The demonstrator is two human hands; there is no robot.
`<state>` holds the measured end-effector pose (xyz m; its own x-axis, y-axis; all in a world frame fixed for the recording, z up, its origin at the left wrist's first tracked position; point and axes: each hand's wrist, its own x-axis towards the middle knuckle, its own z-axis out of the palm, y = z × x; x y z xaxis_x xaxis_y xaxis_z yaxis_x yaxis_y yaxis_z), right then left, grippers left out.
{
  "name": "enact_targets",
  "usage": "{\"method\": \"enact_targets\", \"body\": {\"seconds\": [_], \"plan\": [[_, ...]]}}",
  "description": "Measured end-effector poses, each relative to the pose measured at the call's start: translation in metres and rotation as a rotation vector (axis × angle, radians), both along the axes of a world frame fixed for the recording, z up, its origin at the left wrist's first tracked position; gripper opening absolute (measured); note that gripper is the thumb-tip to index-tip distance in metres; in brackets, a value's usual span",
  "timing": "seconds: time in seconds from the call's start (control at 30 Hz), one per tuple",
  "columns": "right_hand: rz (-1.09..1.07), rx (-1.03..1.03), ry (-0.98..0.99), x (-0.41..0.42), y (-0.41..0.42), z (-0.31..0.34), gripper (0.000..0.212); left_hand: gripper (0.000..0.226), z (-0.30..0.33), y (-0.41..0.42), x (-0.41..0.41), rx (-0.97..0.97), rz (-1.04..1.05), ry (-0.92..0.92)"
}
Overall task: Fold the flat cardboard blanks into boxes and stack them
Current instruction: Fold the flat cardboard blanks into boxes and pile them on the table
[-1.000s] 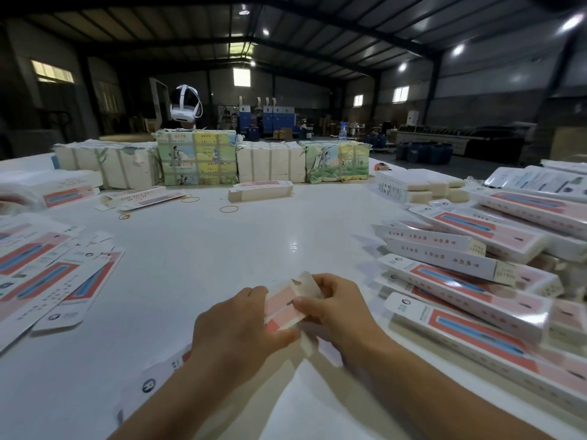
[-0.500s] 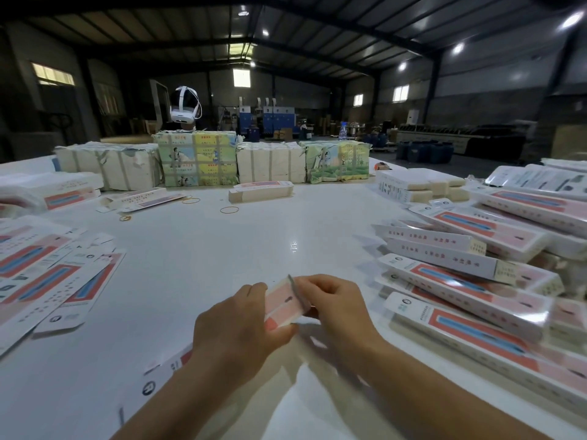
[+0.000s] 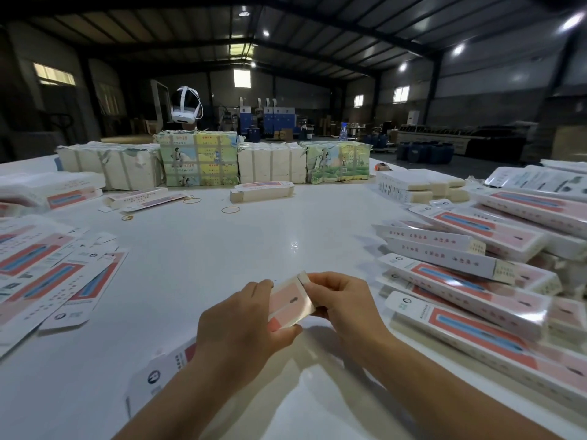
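Pink box (image 3: 290, 303): both hands grip it, left hand (image 3: 241, 328) hiding its middle, right hand (image 3: 341, 300) pinching the end flap.

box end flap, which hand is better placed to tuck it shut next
Right, probably. The right hand already pinches the small end flap at the box far end, while the left hand grips the box body, steadying it.

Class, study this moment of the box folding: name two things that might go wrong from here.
1. Both hands, left hand and right hand, pinch the box at its far end; its near end is unsupported and could sag or crease.
2. The folded-box pile lies skewed and overlapping; adding another might make it slide.
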<state>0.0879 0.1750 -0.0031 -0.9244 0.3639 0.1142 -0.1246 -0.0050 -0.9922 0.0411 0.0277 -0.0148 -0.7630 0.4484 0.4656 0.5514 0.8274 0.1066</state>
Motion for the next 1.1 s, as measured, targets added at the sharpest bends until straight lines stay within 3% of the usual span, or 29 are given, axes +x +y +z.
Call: {"method": "enact_targets", "body": {"seconds": [0.2,0.4,0.57,0.7,0.77,0.9,1.1], "plan": [[-0.098,0.027,-0.035,0.002,-0.002,0.000,0.033,0.067,-0.002,0.000,-0.001,-0.048,-0.002,0.047],[-0.138,0.424,0.060,0.003,-0.007,-0.003,0.047,0.070,0.001,0.003,0.001,-0.057,0.005,0.127],[-0.163,0.649,0.087,0.004,-0.008,-0.006,0.025,0.061,0.003,0.005,0.003,-0.049,-0.099,0.236],[-0.186,0.802,0.119,0.005,-0.010,-0.009,0.020,0.054,0.002,0.008,0.006,-0.015,-0.077,0.160],[-0.175,0.762,0.094,0.004,-0.010,-0.009,0.018,0.055,0.002,0.007,0.005,-0.022,0.001,0.144],[-0.194,0.485,0.056,0.000,-0.008,-0.006,0.015,0.053,-0.001,0.005,-0.001,-0.062,0.056,0.060],[-0.154,0.501,0.046,0.001,-0.009,-0.009,0.021,0.045,-0.001,0.003,-0.006,-0.117,0.104,0.016]]}}
